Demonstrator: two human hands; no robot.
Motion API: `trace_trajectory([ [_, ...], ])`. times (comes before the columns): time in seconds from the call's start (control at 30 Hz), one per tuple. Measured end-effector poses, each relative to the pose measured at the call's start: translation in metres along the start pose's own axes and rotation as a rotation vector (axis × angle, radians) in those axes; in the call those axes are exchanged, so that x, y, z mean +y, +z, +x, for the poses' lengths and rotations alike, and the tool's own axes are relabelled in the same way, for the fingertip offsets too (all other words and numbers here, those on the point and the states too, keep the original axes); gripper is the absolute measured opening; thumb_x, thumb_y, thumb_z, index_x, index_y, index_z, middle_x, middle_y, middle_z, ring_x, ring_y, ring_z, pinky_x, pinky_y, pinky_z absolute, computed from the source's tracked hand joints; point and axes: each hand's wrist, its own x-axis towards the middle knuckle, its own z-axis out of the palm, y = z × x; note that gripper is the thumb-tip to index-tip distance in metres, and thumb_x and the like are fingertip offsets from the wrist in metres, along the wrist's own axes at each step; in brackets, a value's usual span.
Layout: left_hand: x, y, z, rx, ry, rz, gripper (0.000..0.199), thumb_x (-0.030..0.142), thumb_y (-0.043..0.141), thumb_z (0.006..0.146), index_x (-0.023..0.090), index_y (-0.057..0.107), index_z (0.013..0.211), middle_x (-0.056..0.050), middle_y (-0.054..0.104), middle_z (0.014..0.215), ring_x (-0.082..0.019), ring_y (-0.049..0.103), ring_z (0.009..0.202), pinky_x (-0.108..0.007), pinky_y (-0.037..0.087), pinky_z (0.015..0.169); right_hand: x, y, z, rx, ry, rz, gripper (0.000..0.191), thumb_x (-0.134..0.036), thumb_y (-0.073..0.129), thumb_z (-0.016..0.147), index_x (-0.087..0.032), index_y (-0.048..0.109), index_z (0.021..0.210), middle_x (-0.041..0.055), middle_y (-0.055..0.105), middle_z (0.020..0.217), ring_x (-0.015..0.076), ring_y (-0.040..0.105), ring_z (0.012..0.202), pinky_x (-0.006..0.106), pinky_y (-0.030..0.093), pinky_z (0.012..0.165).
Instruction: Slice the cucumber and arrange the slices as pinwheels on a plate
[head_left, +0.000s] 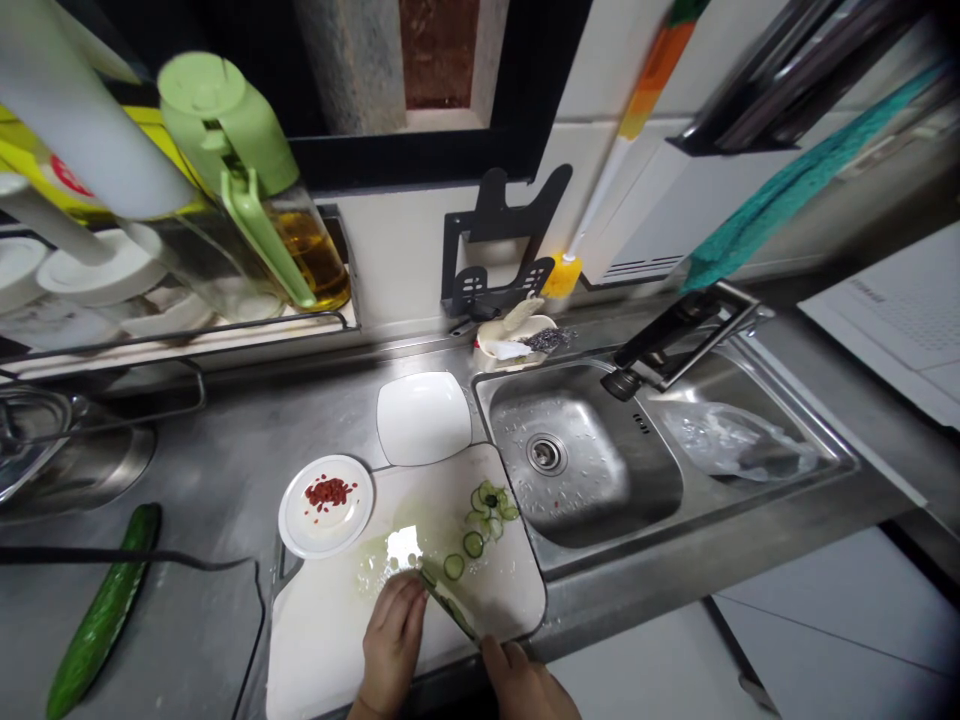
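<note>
My right hand (525, 685), low in the view, is closed around the handle end of a knife. The narrow knife blade (454, 612) slants up and left over the white cutting board (315, 640), with green showing along it. Close to the blade's far end, my left hand (394, 635) has its fingers curled together on the board; whatever is under them is hidden. Right of the blade lie thin cucumber slices, two single ones (454, 567) and an overlapping cluster (491, 505). Wet patches glisten on the board's middle.
A round plate of small red dried berries (328, 492) overlaps the board's left edge. Behind stands a white square dish (424, 418). A whole cucumber (105, 615) lies far left, crossed by a dark rack wire. The steel sink (600, 500) adjoins the board's right, below a black faucet (637, 360).
</note>
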Motion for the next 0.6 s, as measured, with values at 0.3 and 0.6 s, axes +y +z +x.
trace_trajectory([
  [0.3,-0.0049,0.0030,-0.0038,-0.002,0.023,-0.009,0.018,0.024,0.053,0.090,0.020,0.070,0.092,-0.005,0.074,0.098,-0.017,0.069,0.095,-0.032,0.057,0.090,-0.0034,-0.0062,0.0026,-0.045,0.006,-0.001,0.057,0.005,0.037,0.073,-0.021,0.056,0.121,0.0114,0.069,0.101,0.0268,0.070,0.085,0.030,0.050,0.065],
  [0.6,-0.0025,0.0011,-0.0002,0.002,0.015,-0.004,0.019,0.024,0.052,0.090,0.021,0.070,0.092,-0.004,0.074,0.097,-0.018,0.069,0.094,-0.032,0.057,0.089,-0.0034,-0.0034,0.0058,0.002,-0.023,-0.018,0.058,0.005,0.037,0.073,-0.021,0.057,0.121,0.0117,0.070,0.099,0.0252,0.070,0.082,0.027,0.047,0.061],
])
